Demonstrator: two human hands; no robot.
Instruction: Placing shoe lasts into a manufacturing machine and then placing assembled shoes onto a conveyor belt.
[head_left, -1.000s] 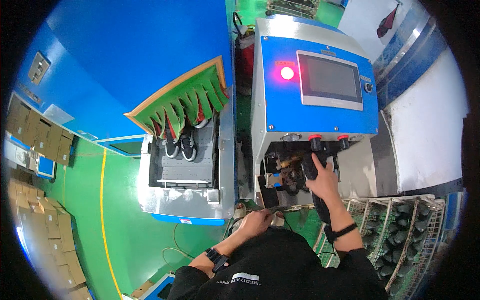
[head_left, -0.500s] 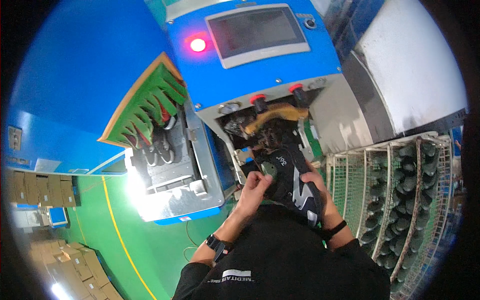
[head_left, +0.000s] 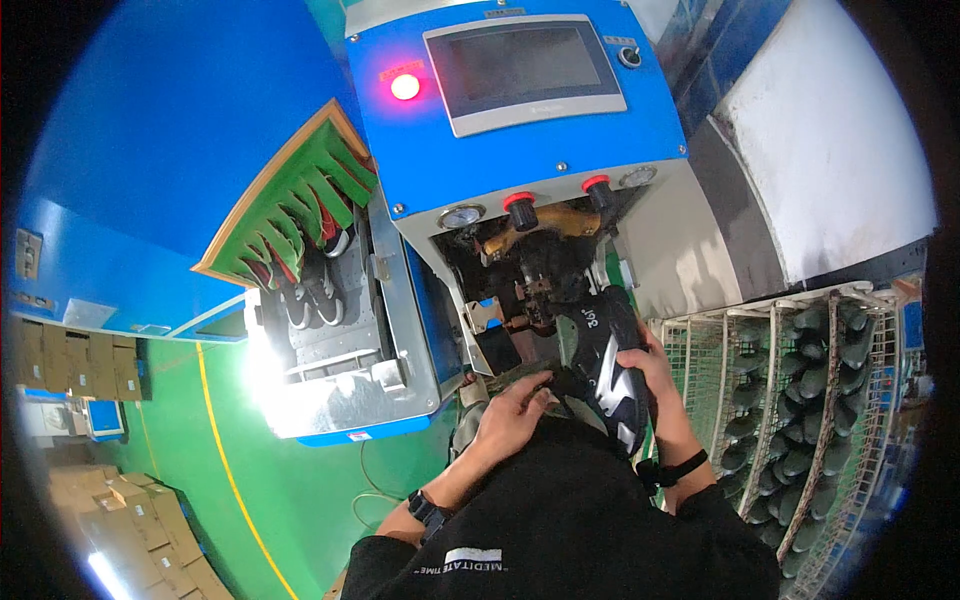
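Note:
A black shoe [head_left: 625, 385] with silver-white side stripes is tilted close to my body, in front of the machine's opening. My right hand [head_left: 652, 372] grips it along its right side, thumb over the stripes. My left hand [head_left: 513, 412] is at the shoe's left, near edge, fingers bent and drawn together at dark material there. What lies between these fingers is hidden. Beyond the shoe, inside the blue machine [head_left: 530, 165], metal clamp parts [head_left: 535, 292] sit below a yellow-brown curved piece [head_left: 555, 228].
To the left, shoes [head_left: 318, 300] lie on a metal conveyor [head_left: 350, 345] under a green strip curtain [head_left: 310, 205]. A white wire rack [head_left: 725, 400] holding several dark shoe-shaped pieces stands at the right. Cartons [head_left: 150, 525] are stacked at the lower left. Two red-ringed knobs and a lit red button are on the machine.
The left hand has moved down and toward my body, away from the shoe's opening. The shoe has turned slightly and shifted right, with the right hand still on it.

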